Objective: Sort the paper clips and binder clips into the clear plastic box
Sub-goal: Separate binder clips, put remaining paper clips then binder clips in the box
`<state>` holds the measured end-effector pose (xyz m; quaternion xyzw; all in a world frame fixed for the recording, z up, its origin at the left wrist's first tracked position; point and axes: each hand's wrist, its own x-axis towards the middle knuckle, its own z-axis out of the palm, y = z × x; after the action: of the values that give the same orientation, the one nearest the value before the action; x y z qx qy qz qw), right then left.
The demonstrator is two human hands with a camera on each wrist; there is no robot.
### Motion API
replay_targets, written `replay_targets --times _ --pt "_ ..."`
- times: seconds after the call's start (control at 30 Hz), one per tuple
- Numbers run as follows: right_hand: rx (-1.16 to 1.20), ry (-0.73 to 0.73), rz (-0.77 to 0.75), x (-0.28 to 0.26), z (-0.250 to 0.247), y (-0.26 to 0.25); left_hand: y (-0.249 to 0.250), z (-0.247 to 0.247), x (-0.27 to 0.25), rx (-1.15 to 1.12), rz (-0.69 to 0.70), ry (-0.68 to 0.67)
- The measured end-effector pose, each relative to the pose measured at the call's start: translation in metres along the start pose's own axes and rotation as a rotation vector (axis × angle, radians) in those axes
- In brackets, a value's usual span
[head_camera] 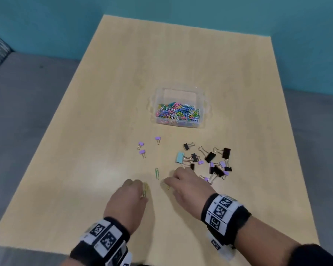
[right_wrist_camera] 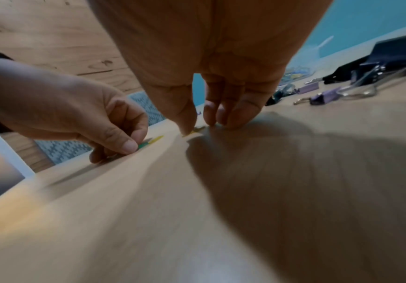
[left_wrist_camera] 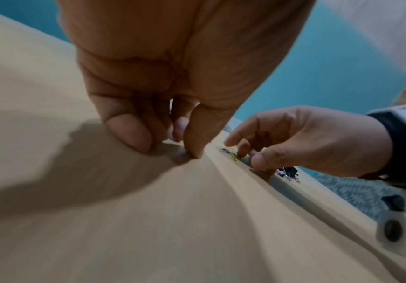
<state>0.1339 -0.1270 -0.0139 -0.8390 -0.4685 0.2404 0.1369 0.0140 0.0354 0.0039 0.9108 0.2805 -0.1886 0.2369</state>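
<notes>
The clear plastic box [head_camera: 202, 112] stands mid-table with several coloured paper clips [head_camera: 178, 112] heaped in its near half. My left hand [head_camera: 143, 191] rests on the table with its fingers curled, pinching yellow and green paper clips [right_wrist_camera: 149, 142]. My right hand [head_camera: 166, 184] is just to its right, thumb and fingertips pinching a yellow paper clip [right_wrist_camera: 194, 130] that lies on the table. A green paper clip [head_camera: 157, 173] lies loose between the hands, a little farther away. A pile of black, purple and teal binder clips [head_camera: 210, 162] lies right of my right hand.
Three small purple binder clips [head_camera: 142, 148] lie apart on the table, left of the pile and nearer than the box. The wooden table [head_camera: 85, 150] ends close to my wrists. Beyond it are a grey floor and a teal wall.
</notes>
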Motion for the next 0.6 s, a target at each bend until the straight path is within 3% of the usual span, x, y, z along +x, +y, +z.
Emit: replay_targets --times 0.23,0.43,0.6 --pt "-0.012 -0.021 0.084 0.017 0.0 -0.009 -0.004 0.009 0.002 -0.057 0.077 0.056" --pt "0.022 -0.05 0.131 0.02 -0.008 -0.014 -0.01 0.005 0.021 0.059 0.284 0.051" --pt "-0.007 -0.101 0.172 0.028 -0.008 -0.017 -0.007 0.0 0.033 0.119 0.277 0.028"
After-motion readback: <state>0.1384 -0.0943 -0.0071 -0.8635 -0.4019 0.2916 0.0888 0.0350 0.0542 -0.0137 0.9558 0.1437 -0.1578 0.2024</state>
